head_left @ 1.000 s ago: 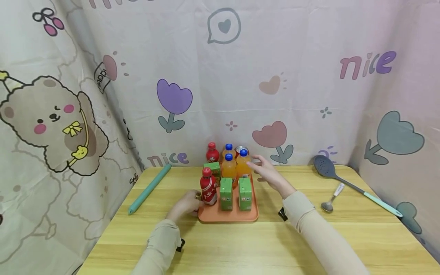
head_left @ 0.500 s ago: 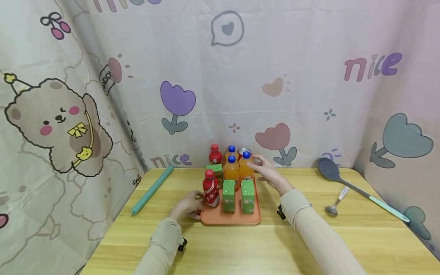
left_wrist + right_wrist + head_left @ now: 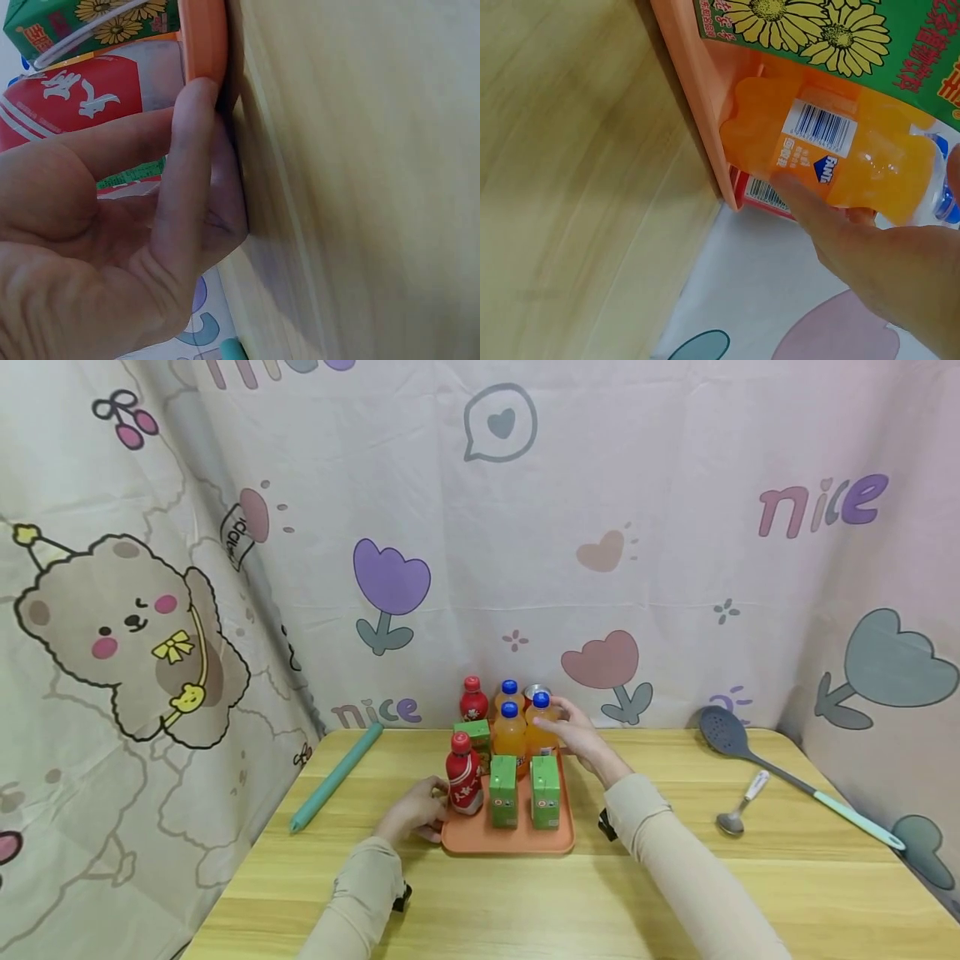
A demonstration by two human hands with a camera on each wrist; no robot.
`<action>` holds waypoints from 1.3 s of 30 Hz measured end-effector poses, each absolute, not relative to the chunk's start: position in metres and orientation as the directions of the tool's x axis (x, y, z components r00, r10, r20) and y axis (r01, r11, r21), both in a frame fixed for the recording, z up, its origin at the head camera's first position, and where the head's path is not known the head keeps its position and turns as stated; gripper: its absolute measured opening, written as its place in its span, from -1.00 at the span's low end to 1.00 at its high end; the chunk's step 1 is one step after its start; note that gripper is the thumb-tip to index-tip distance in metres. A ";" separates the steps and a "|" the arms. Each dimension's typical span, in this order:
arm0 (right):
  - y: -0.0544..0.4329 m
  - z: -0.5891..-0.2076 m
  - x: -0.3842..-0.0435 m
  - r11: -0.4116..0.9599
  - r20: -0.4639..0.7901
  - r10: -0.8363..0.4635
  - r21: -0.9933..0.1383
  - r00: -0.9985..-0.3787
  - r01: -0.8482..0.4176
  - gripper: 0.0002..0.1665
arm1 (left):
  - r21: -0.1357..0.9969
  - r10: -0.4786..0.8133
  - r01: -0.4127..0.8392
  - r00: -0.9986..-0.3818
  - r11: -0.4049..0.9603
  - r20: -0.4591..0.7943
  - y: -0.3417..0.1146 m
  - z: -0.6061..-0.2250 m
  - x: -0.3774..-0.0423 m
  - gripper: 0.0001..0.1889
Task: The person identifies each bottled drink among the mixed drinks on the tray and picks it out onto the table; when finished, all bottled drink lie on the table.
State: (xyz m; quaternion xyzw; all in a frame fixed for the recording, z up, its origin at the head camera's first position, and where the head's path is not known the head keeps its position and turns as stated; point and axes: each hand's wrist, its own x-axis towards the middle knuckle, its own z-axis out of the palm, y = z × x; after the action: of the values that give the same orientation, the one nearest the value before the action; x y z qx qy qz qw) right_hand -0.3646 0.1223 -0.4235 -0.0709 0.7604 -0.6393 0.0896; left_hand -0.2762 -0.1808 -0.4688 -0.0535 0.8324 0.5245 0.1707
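Note:
In the head view my right hand (image 3: 579, 733) is at the right orange soda bottle (image 3: 542, 722), thumb across its front and fingers at its far side. In the right wrist view a straight finger (image 3: 802, 202) touches the label of that blue-capped bottle. My left hand (image 3: 414, 810) is at the left edge of the orange tray (image 3: 510, 843), beside a red bottle (image 3: 464, 777). A fingertip meets the tray's corner in the left wrist view. Two green drink cartons (image 3: 503, 793) stand at the tray's front. Two more orange bottles (image 3: 510, 731) stand beside and behind the right one.
Behind stand another red bottle (image 3: 473, 700), a can (image 3: 536, 693) and a third green carton (image 3: 476, 739). A teal rod (image 3: 337, 777) lies at left. A slotted skimmer (image 3: 772, 768) and a spoon (image 3: 738, 814) lie at right. A printed curtain (image 3: 480, 543) hangs behind.
The head view has shifted slightly. My right hand has closed in leftward on the orange bottle, its thumb further across the front. My left hand stays at the tray's edge.

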 end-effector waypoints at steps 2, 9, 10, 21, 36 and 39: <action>0.122 -0.424 -0.366 0.174 -0.030 -0.230 -0.985 -0.973 -0.011 -0.17 | 0.855 0.086 -0.267 -0.937 0.445 -0.338 -0.180 -0.468 -0.275 -0.42; 0.123 -0.429 -0.368 0.183 0.022 -0.223 -0.981 -0.974 -0.064 -0.24 | 0.855 0.089 -0.249 -0.943 0.456 -0.322 -0.179 -0.469 -0.272 -0.44; 0.123 -0.429 -0.368 0.191 0.035 -0.221 -0.978 -0.975 -0.078 -0.25 | 0.854 0.087 -0.249 -0.943 0.456 -0.322 -0.179 -0.469 -0.271 -0.45; 0.134 -0.419 -0.364 0.088 0.059 -0.166 -0.993 -0.984 -0.074 -0.20 | 0.853 0.094 -0.230 -0.947 0.468 -0.307 -0.178 -0.471 -0.271 -0.47; 0.175 -0.391 -0.359 -0.154 -0.018 -0.209 -0.987 -0.978 0.052 -0.35 | 0.853 0.085 -0.221 -0.952 0.473 -0.294 -0.180 -0.473 -0.271 -0.48; 0.186 -0.391 -0.360 -0.190 -0.029 -0.230 -0.979 -0.973 0.074 -0.29 | 0.852 0.085 -0.223 -0.951 0.474 -0.297 -0.180 -0.473 -0.270 -0.49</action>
State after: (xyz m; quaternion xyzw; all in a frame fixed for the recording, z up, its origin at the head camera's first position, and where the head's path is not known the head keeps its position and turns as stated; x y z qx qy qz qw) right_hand -0.3605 0.1856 -0.3907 -0.0619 0.6287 -0.7688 0.0990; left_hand -0.2697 -0.1804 -0.4735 -0.0408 0.8451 0.5112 0.1507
